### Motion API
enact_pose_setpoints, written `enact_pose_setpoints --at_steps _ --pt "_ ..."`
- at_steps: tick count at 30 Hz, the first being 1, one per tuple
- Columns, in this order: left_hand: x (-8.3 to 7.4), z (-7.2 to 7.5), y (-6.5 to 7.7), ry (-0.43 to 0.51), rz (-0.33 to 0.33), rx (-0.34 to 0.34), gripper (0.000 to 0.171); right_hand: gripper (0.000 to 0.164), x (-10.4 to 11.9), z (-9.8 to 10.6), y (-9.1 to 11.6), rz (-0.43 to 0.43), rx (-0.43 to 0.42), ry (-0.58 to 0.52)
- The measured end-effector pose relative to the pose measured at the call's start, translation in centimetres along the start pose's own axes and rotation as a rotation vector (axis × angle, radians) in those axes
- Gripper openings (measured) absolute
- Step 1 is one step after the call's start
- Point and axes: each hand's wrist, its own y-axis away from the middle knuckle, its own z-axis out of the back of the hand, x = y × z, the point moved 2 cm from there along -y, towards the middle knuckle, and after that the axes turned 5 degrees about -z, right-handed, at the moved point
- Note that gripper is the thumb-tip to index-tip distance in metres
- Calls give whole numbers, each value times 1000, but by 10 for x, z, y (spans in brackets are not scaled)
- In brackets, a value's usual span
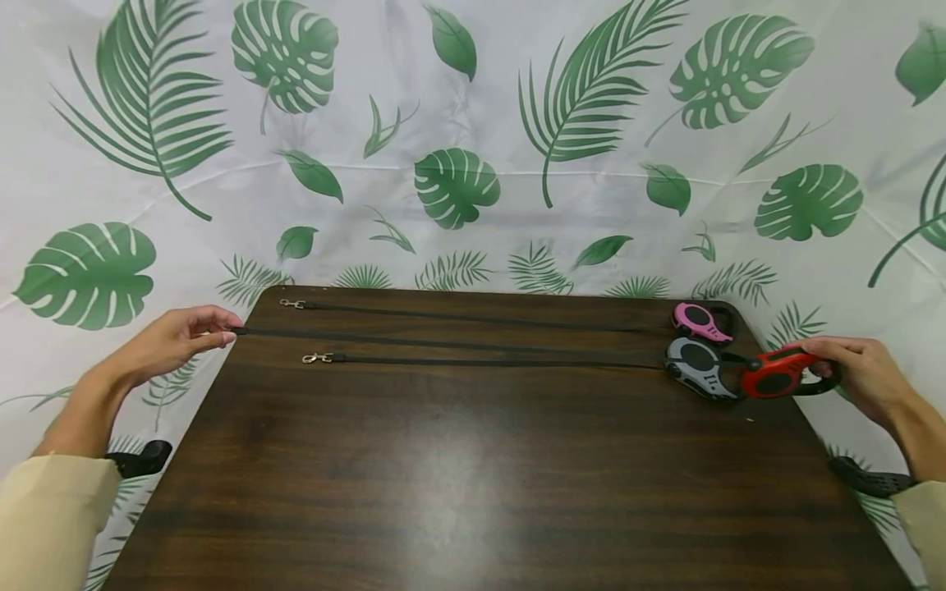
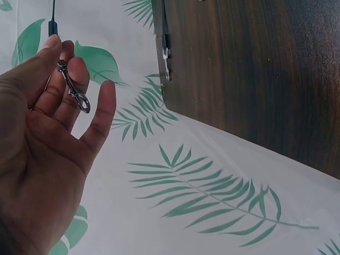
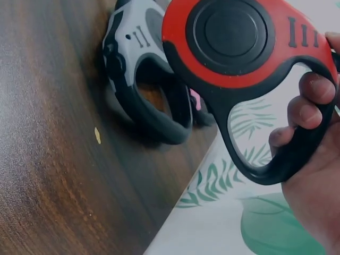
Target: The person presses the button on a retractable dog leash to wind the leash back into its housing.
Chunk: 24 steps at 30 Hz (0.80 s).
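My right hand [image 1: 861,373] grips the black loop handle of a red retractable dog leash [image 1: 774,373], raised at the table's right edge. In the right wrist view several fingers curl through its handle [image 3: 305,143]. Its black cord [image 1: 414,340] runs taut across the table to my left hand [image 1: 181,336]. Thumb and fingertips there pinch the cord's end, and the metal snap clip [image 2: 74,87] dangles in front of the fingers. A grey retractable leash [image 1: 695,365] and a pink one [image 1: 700,322] lie at the right, the red one partly overlapping the grey.
The dark wooden table [image 1: 458,476] fills the middle. The grey leash's clip [image 1: 318,358] and the pink leash's clip [image 1: 291,304] lie at the left, their cords stretched across. A leaf-printed white cloth [image 1: 458,107] hangs behind. A small yellowish scrap [image 3: 98,135] lies near the grey leash.
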Motion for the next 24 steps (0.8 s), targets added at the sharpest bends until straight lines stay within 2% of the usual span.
enact_pose_setpoints --at_steps 2,5,7,9,14,24 --pt "-1 -2 -1 -2 -13 3 26 20 1 -2 0 -12 -8 95" --pt "-3 -4 -3 -14 -32 6 26 20 3 -5 1 -37 -31 312" --pt "-4 -4 -4 -18 -40 3 25 28 4 -8 1 -61 -40 448" --pt "-6 -4 -5 -18 -48 2 24 38 4 -10 1 -78 -51 524" --pt "-9 -5 -8 -11 -58 1 22 46 5 -14 -2 -105 -77 592" --pt "-14 -13 -8 -8 -63 0 23 46 14 -26 -4 -34 -111 628"
